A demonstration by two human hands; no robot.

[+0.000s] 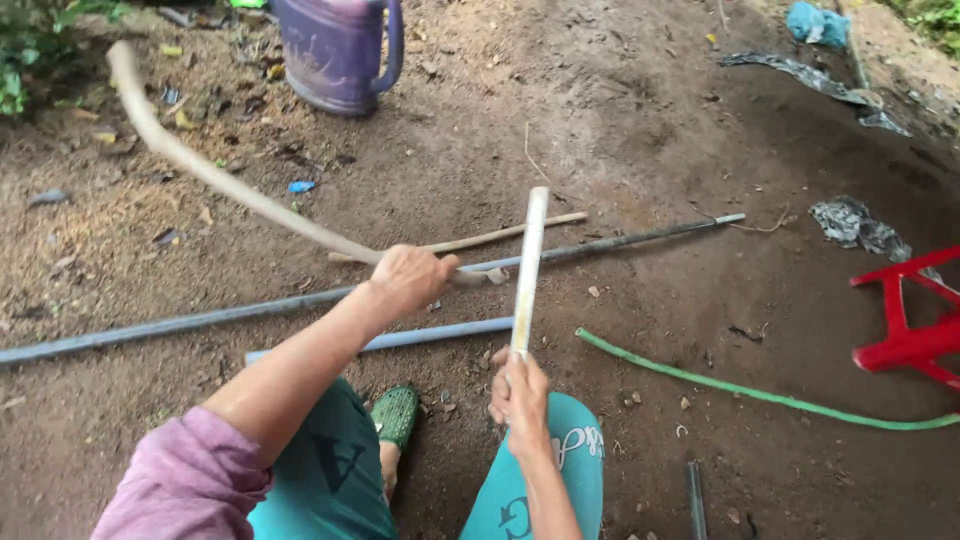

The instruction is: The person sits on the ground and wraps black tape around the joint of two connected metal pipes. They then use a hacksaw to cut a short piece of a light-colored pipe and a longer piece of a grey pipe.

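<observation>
Your left hand (408, 280) is clenched around the long curved stick (215, 180), which looks light and springy. Your right hand (520, 395) grips the stiff pale strip (528, 270) at its lower end, above the dirt ground (650, 130).

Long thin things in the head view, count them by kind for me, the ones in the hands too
Curved stick in left hand: 1
Pale strip in right hand: 1
Grey pipes on ground: 2
Thin stick: 1
Green hose: 1
Total: 6
</observation>
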